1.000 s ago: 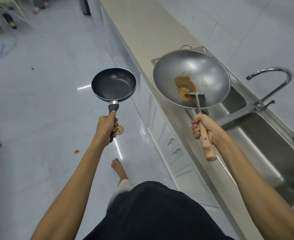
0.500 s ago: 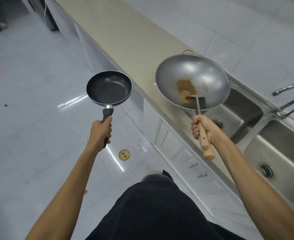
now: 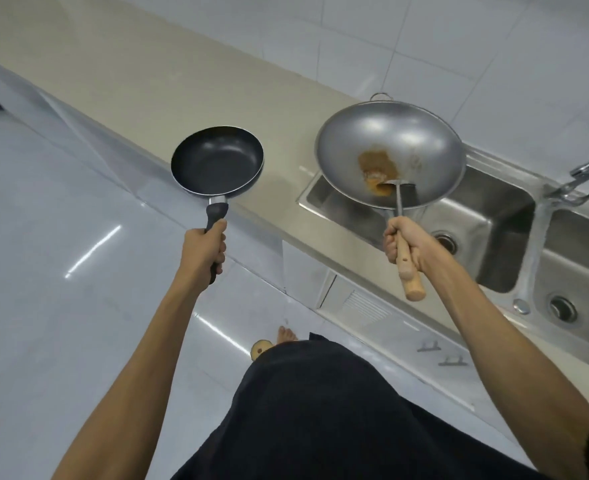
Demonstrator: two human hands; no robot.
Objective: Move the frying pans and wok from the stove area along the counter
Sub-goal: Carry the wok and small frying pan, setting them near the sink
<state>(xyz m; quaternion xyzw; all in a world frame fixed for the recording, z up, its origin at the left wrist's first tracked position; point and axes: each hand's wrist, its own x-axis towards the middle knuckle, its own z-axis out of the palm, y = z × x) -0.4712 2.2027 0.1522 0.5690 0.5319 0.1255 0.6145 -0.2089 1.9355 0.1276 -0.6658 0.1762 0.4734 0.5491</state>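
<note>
My left hand (image 3: pixel 203 250) grips the black handle of a small black non-stick frying pan (image 3: pixel 217 160), held in the air over the front edge of the beige counter (image 3: pixel 140 71). A grey metal wok (image 3: pixel 390 147) with a brown food stain in its bottom hangs above the left end of the sink, its wooden handle gripped in my right hand (image 3: pixel 407 241). A metal spatula (image 3: pixel 397 188) lies inside the wok, its handle held together with the wok's.
A stainless double sink (image 3: pixel 493 237) with a faucet (image 3: pixel 587 174) sits at the right of the counter. White cabinet fronts with handles (image 3: pixel 438 351) run below. The glossy tiled floor (image 3: pixel 61 271) lies to the left, with a round drain cover (image 3: pixel 260 348) and my bare foot.
The view has swung toward the counter. Both pans now sit over the counter and sink rather than over the floor. My grips on them have not changed.
</note>
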